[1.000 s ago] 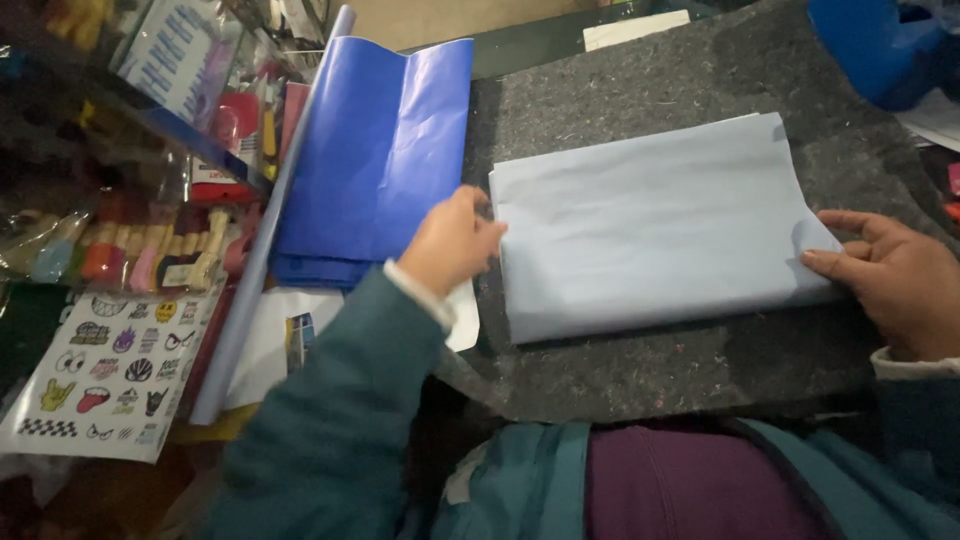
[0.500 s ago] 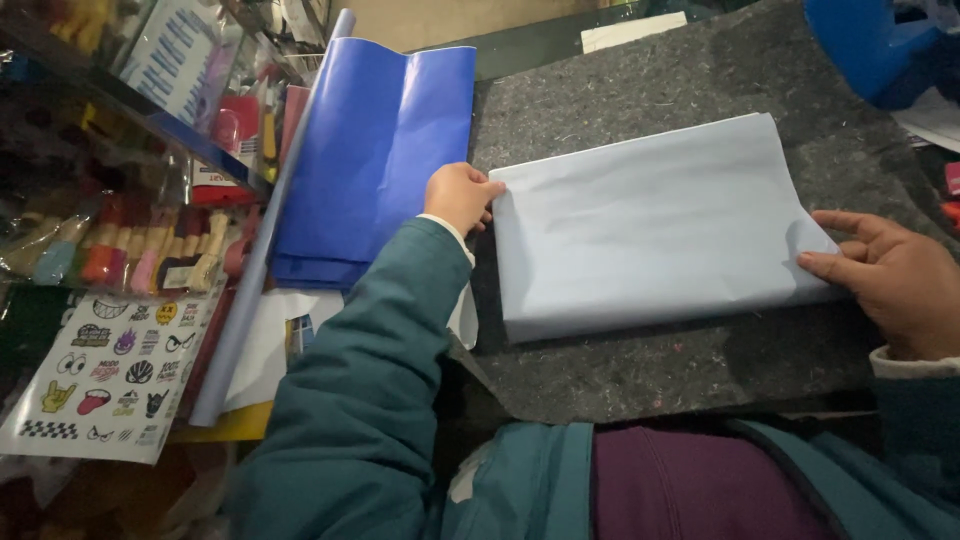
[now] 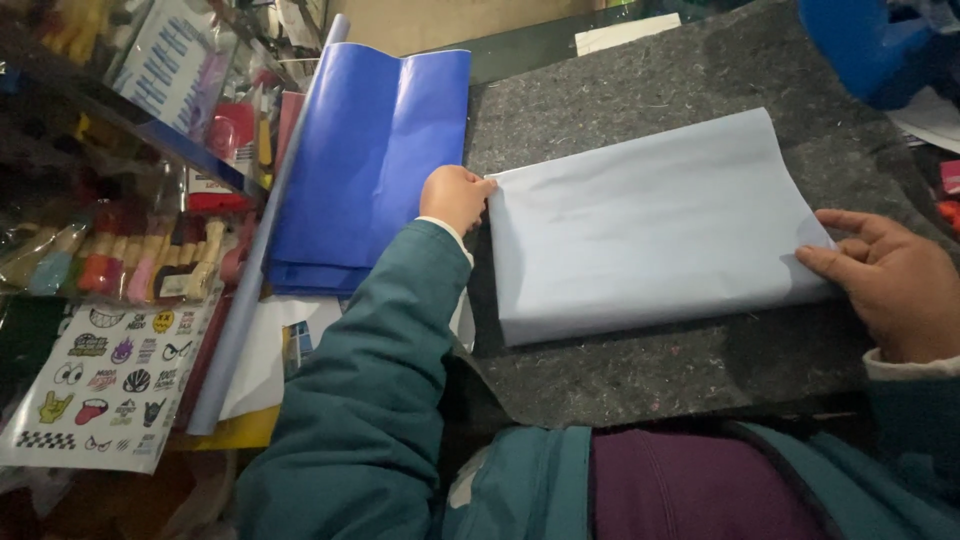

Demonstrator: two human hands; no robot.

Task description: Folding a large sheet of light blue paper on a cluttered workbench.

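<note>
A folded stack of pale blue paper (image 3: 650, 225) lies on a dark grey felt mat (image 3: 640, 370). My left hand (image 3: 455, 197) is closed at the paper's upper left corner, pinching its edge. On the paper's lower right corner rests my right hand (image 3: 890, 285), fingers flat and pressing the corner down. A folded sheet of deep blue paper (image 3: 365, 160) lies just left of my left hand.
A pale rolled tube (image 3: 265, 230) lies along the left of the deep blue paper. A sticker sheet (image 3: 105, 385) and packets of small goods (image 3: 130, 250) crowd the left side. A blue object (image 3: 865, 45) sits at the top right.
My left hand slid up along the paper's left edge to its upper left corner over the last second. My right hand stayed on the lower right corner.
</note>
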